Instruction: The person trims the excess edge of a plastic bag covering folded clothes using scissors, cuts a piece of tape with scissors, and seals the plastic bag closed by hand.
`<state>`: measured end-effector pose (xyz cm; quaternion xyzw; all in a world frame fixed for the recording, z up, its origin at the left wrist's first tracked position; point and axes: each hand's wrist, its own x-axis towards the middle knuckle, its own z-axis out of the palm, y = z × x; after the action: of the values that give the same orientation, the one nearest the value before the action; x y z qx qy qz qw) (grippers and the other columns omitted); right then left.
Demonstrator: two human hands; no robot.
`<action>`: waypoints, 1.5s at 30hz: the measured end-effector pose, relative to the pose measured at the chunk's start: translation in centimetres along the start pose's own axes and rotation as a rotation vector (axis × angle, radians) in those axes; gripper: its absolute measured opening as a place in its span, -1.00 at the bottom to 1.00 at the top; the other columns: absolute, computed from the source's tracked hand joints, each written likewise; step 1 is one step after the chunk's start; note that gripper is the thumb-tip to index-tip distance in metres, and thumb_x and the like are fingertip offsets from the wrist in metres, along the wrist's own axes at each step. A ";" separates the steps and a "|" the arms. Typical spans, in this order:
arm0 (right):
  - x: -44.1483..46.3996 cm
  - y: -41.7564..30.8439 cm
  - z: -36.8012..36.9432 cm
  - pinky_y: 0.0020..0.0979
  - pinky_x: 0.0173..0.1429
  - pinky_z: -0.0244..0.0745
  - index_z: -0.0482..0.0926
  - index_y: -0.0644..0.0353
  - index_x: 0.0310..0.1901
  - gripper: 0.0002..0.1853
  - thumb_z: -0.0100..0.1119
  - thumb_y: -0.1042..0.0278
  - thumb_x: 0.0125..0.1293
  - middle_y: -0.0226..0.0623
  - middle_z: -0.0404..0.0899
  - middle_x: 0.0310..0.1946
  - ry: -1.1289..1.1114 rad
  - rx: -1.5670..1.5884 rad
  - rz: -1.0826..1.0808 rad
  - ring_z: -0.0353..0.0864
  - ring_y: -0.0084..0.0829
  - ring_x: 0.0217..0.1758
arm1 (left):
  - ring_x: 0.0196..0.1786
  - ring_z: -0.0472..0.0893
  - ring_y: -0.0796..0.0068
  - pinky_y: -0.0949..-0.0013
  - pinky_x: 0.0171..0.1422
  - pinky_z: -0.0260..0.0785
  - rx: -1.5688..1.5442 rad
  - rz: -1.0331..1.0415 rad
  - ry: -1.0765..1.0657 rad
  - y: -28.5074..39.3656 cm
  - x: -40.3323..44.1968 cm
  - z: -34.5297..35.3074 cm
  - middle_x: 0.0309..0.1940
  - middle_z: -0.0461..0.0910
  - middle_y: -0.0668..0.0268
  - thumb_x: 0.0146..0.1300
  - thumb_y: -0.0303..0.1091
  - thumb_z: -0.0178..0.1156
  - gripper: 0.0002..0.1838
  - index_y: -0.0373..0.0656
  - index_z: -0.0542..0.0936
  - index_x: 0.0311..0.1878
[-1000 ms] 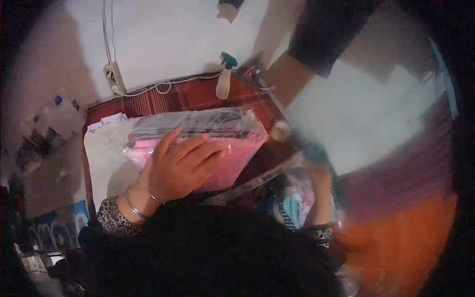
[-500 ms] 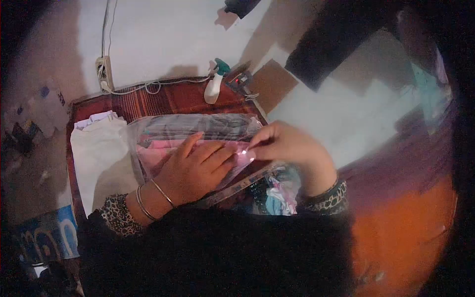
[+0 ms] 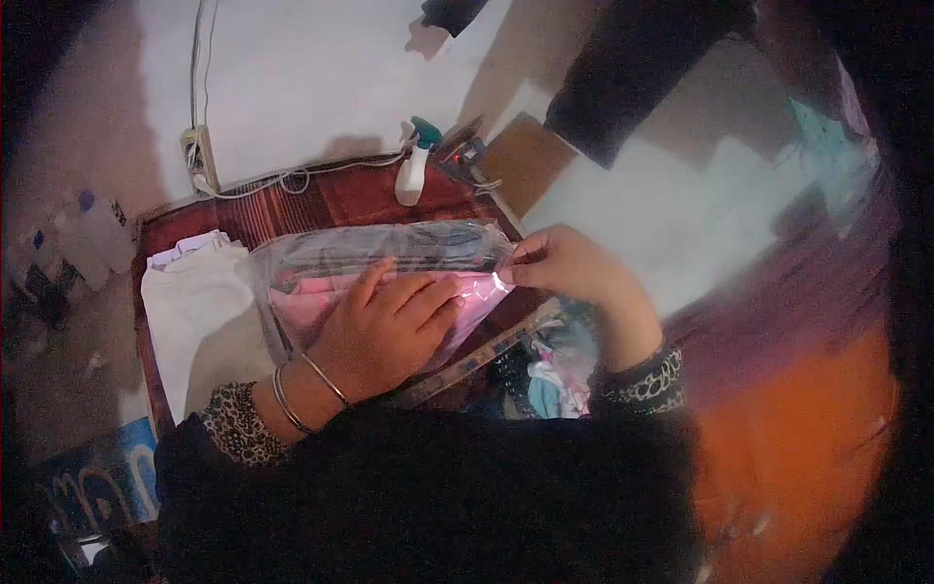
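A clear plastic bag (image 3: 331,248) lies on the red cloth-covered table (image 3: 341,197), with folded pink cloth (image 3: 304,300) and darker cloth inside it. My left hand (image 3: 384,326) rests flat on the bag, its fingers spread over the pink part. At the bag's right end my right hand (image 3: 564,268) pinches the plastic edge between thumb and fingers. Folded white cloth (image 3: 199,316) is stacked left of the bag.
A white spray bottle (image 3: 413,175) with a green head stands at the table's back edge. Near it are a small device with a red light (image 3: 465,159) and a cable. A power socket (image 3: 198,158) hangs on the wall. Crumpled cloth (image 3: 556,380) lies below the table's front edge.
My right hand has moved slightly up and right, pulling the bag's edge tauter. My left hand stays spread on the bag. The whole view has shifted a little.
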<state>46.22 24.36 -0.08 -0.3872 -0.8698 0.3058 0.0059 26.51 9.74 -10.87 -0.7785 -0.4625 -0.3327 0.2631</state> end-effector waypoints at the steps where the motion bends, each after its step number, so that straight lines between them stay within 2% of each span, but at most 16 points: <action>1: 0.0 0.2 0.2 -0.54 -0.35 0.34 0.71 0.24 -0.30 -0.76 0.35 0.20 0.20 -0.59 0.55 -0.55 0.001 0.000 0.000 0.41 -0.71 -0.45 | 0.09 0.49 0.49 0.07 0.31 0.21 0.008 -0.005 0.007 0.0 0.0 0.0 0.03 0.56 0.46 0.17 -0.21 0.15 -0.78 0.03 0.64 -0.14; 3: 0.2 0.5 0.5 -0.52 -0.41 0.32 0.69 0.24 -0.34 -0.77 0.37 0.21 0.18 -0.59 0.52 -0.59 0.083 0.002 -0.061 0.39 -0.70 -0.50 | 0.09 0.49 0.49 0.06 0.30 0.21 0.016 -0.010 0.016 0.1 0.1 0.0 0.03 0.56 0.46 0.17 -0.21 0.15 -0.78 0.03 0.64 -0.15; 6: 0.0 -0.5 0.3 -0.50 -0.45 0.32 0.68 0.25 -0.36 -0.78 0.38 0.24 0.17 -0.56 0.52 -0.61 0.113 -0.042 -0.009 0.41 -0.68 -0.54 | 0.06 0.49 0.50 0.08 0.27 0.23 0.019 -0.036 0.053 0.2 0.3 -0.1 -0.02 0.56 0.46 0.16 -0.22 0.16 -0.79 0.03 0.64 -0.15; 8: 0.2 -0.5 0.4 -0.49 -0.45 0.33 0.68 0.25 -0.37 -0.78 0.38 0.24 0.16 -0.53 0.53 -0.61 0.126 -0.079 -0.016 0.42 -0.66 -0.55 | 0.09 0.50 0.34 -0.07 0.20 0.31 -0.029 -0.043 -0.001 0.1 0.3 -0.1 0.07 0.52 0.38 0.03 -0.23 0.24 -0.65 0.02 0.63 -0.05; 9: 0.2 -0.6 0.5 -0.48 -0.46 0.35 0.68 0.25 -0.38 -0.78 0.38 0.25 0.15 -0.51 0.55 -0.61 0.142 -0.115 -0.023 0.43 -0.64 -0.56 | 0.09 0.50 0.34 -0.07 0.20 0.31 -0.030 -0.044 0.002 0.2 0.3 -0.1 0.07 0.52 0.38 0.03 -0.23 0.24 -0.65 0.02 0.63 -0.05; 11: 0.1 -1.3 0.5 -0.46 -0.44 0.37 0.68 0.26 -0.38 -0.78 0.37 0.25 0.13 -0.46 0.57 -0.60 0.143 -0.135 -0.045 0.46 -0.61 -0.55 | -0.03 0.49 0.51 0.11 0.23 0.23 0.031 -0.051 0.065 0.4 0.5 0.0 -0.13 0.53 0.47 0.16 -0.21 0.14 -0.77 0.01 0.63 -0.13; 18: -0.1 -2.3 1.1 -0.36 -0.34 0.46 0.69 0.27 -0.35 -0.73 0.38 0.23 0.03 -0.20 0.64 -0.55 0.217 -0.258 -0.056 0.59 -0.45 -0.49 | 0.01 0.49 0.51 0.11 0.26 0.21 0.035 -0.058 0.095 0.8 0.8 0.5 -0.12 0.54 0.47 0.15 -0.23 0.14 -0.76 -0.02 0.63 -0.13; 22: -0.1 -2.0 1.6 -0.35 -0.31 0.48 0.69 0.26 -0.35 -0.73 0.38 0.21 0.01 -0.19 0.65 -0.53 0.262 -0.309 -0.056 0.60 -0.42 -0.47 | 0.02 0.49 0.53 0.10 0.27 0.20 0.021 -0.070 0.095 0.8 0.6 0.3 -0.10 0.55 0.49 0.17 -0.23 0.15 -0.78 -0.01 0.64 -0.14; 27: -0.7 -3.2 1.8 -0.27 -0.26 0.49 0.71 0.17 -0.34 -0.73 0.40 0.15 0.00 -0.07 0.64 -0.49 0.312 -0.372 -0.088 0.64 -0.24 -0.42 | 0.02 0.51 0.55 0.10 0.28 0.19 0.007 -0.082 0.102 0.7 0.7 0.3 -0.09 0.57 0.51 0.17 -0.24 0.16 -0.79 -0.01 0.64 -0.16; 31: -1.0 -3.7 3.0 -0.19 -0.24 0.49 0.71 0.14 -0.35 -0.72 0.42 0.12 -0.01 -0.05 0.62 -0.50 0.380 -0.452 -0.072 0.63 -0.13 -0.40 | 0.02 0.51 0.52 0.09 0.27 0.19 0.036 -0.066 0.084 0.6 0.4 0.4 -0.07 0.58 0.49 0.18 -0.23 0.14 -0.79 -0.01 0.64 -0.16; 34: -1.8 -4.4 3.8 -0.14 -0.21 0.48 0.69 0.16 -0.37 -0.70 0.42 0.10 0.00 -0.08 0.60 -0.48 0.400 -0.565 0.047 0.61 -0.09 -0.37 | 0.02 0.51 0.50 0.08 0.27 0.19 0.029 -0.069 0.081 0.4 0.3 0.3 -0.04 0.58 0.49 0.19 -0.22 0.13 -0.79 -0.02 0.64 -0.17; 36: -1.9 -3.5 4.7 -0.13 -0.18 0.48 0.68 0.18 -0.39 -0.71 0.41 0.11 0.02 -0.10 0.59 -0.45 0.633 -0.679 -0.184 0.59 -0.07 -0.33 | 0.02 0.51 0.49 0.08 0.28 0.19 0.014 -0.063 0.067 0.4 0.3 0.1 -0.03 0.58 0.48 0.19 -0.22 0.12 -0.78 -0.02 0.64 -0.16; 37: -1.8 -3.3 4.7 -0.13 -0.18 0.48 0.68 0.18 -0.39 -0.71 0.41 0.11 0.02 -0.10 0.59 -0.45 0.632 -0.680 -0.185 0.59 -0.07 -0.33 | 0.02 0.51 0.49 0.08 0.28 0.19 0.017 -0.070 0.059 0.4 0.4 0.1 -0.03 0.58 0.48 0.18 -0.22 0.13 -0.78 -0.02 0.64 -0.16; 39: -1.6 -2.8 4.6 -0.13 -0.16 0.48 0.66 0.20 -0.42 -0.75 0.41 0.18 0.03 -0.13 0.60 -0.41 0.720 -0.676 -0.456 0.59 -0.07 -0.30 | 0.02 0.51 0.49 0.08 0.28 0.19 0.022 -0.076 0.053 0.5 0.4 0.2 -0.03 0.58 0.48 0.18 -0.22 0.13 -0.78 -0.01 0.64 -0.16; 42: -1.4 -2.3 4.6 -0.15 -0.17 0.48 0.63 0.22 -0.45 -0.78 0.41 0.26 0.03 -0.15 0.61 -0.42 0.611 -0.538 -0.403 0.59 -0.08 -0.31 | 0.02 0.51 0.50 0.08 0.27 0.20 0.020 -0.078 0.087 0.4 0.3 0.3 -0.03 0.57 0.48 0.17 -0.22 0.13 -0.78 0.01 0.65 -0.16; 45: -1.1 -1.2 4.6 -0.20 -0.19 0.49 0.63 0.25 -0.44 -0.78 0.39 0.26 0.06 -0.13 0.62 -0.42 0.603 -0.365 -0.370 0.60 -0.11 -0.31 | 0.02 0.50 0.50 0.08 0.27 0.20 0.006 -0.081 0.094 0.5 0.4 0.4 -0.05 0.57 0.49 0.17 -0.23 0.14 -0.79 0.03 0.65 -0.16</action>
<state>45.01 20.59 -2.94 -0.2910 -0.9242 0.0125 0.2471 27.19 10.05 -10.85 -0.7421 -0.4816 -0.3778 0.2731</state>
